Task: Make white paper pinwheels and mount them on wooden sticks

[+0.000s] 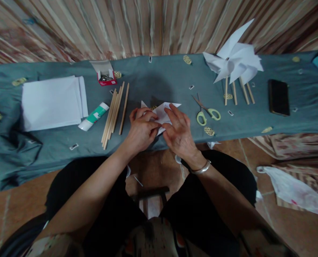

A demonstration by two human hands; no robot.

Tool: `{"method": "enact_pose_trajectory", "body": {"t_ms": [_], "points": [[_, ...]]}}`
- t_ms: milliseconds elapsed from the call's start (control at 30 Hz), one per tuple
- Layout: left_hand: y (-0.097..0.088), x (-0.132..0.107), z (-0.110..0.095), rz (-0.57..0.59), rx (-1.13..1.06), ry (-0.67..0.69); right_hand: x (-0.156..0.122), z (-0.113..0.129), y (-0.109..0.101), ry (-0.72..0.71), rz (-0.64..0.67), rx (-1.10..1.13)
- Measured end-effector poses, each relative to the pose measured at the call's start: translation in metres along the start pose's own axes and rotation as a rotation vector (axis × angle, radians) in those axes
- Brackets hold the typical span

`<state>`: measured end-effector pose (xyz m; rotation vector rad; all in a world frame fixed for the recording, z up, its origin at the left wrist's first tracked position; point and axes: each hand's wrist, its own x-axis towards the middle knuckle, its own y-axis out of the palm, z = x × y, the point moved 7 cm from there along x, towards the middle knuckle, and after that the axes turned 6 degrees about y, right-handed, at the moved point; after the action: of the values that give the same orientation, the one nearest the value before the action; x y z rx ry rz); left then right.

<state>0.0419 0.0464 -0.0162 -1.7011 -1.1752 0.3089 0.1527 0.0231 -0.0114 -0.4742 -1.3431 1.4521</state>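
The white paper (164, 111) lies on the counter (153, 76) near its front edge, partly folded, with pointed corners that stand out beyond the fingers. The left hand (141, 131) curls over its left part, and its grip seems clenched on a fold of the sheet. The right hand (179, 135) lies flat on the right part with the fingers spread, so its grip is released and it only presses down.

I judge the paper to be very light and thin: it bends at once, keeps any crease, and slides easily on the cloth. It tears or wrinkles if pulled hard. The good place to take hold is at a folded edge or a corner, with the fingertips only and one palm resting on top.

Wooden sticks (113, 114) lie just left of the left hand, and scissors (207, 113) lie near the right hand.
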Motion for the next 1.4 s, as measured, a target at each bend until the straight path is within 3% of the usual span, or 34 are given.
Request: {"method": "enact_pose_trajectory", "body": {"t_ms": [133, 367, 533, 700, 900, 1033, 1200, 1400], "points": [[-0.009, 0.001, 0.007, -0.056, -0.074, -0.033, 0.001, -0.002, 0.002, 0.035, 0.043, 0.03], [-0.044, -0.013, 0.047, -0.325, -0.194, -0.241, 0.002, -0.008, -0.004, 0.058, -0.049, 0.032], [-0.039, -0.03, 0.063, -0.417, -0.592, -0.455, 0.005, -0.018, -0.013, 0.134, -0.107, 0.088], [-0.026, -0.036, 0.049, -0.356, -1.002, -0.659, 0.008, -0.017, -0.022, 0.159, -0.121, 0.131], [-0.001, -0.034, 0.02, -0.172, -1.465, -0.723, 0.006, 0.008, -0.041, 0.076, -0.182, 0.067], [0.001, -0.034, 0.016, -0.141, -1.517, -0.717, 0.004, 0.022, -0.048, 0.012, -0.196, 0.056], [-0.005, -0.034, 0.015, -0.139, -1.502, -0.745, 0.003, 0.029, -0.046, -0.015, -0.117, 0.099], [-0.011, -0.036, 0.017, -0.228, -1.445, -0.793, -0.001, 0.036, -0.049, -0.06, -0.135, 0.114]]}}
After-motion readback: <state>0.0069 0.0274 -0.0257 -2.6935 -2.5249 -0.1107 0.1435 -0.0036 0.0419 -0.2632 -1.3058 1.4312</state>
